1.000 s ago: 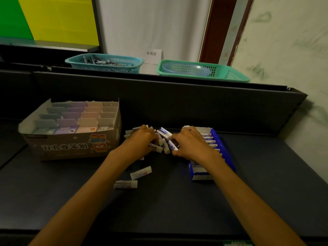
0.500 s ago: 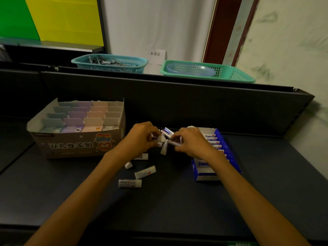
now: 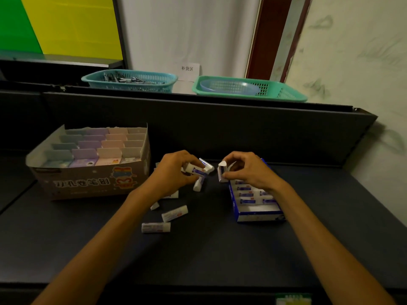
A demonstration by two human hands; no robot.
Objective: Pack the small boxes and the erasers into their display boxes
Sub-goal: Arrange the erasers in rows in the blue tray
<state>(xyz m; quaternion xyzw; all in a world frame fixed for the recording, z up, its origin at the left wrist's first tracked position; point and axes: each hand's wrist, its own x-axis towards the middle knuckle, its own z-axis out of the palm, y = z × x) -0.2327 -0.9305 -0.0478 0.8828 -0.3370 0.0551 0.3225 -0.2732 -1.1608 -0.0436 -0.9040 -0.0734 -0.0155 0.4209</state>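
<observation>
My left hand grips a few white erasers with blue sleeves above the dark shelf. My right hand pinches one upright eraser at the far end of the blue display box, which holds rows of erasers. Loose erasers lie on the shelf: one, another, and one under my left hand. A cardboard display box at the left holds rows of pastel small boxes.
A dark back panel rises behind the shelf. Above it stand a teal basket with metal items and a green basket holding a blue tray. A wall closes the right side.
Both hands have lifted from the eraser pile and drawn apart. My left hand now holds a few erasers and my right hand holds one over the blue box's far end.
</observation>
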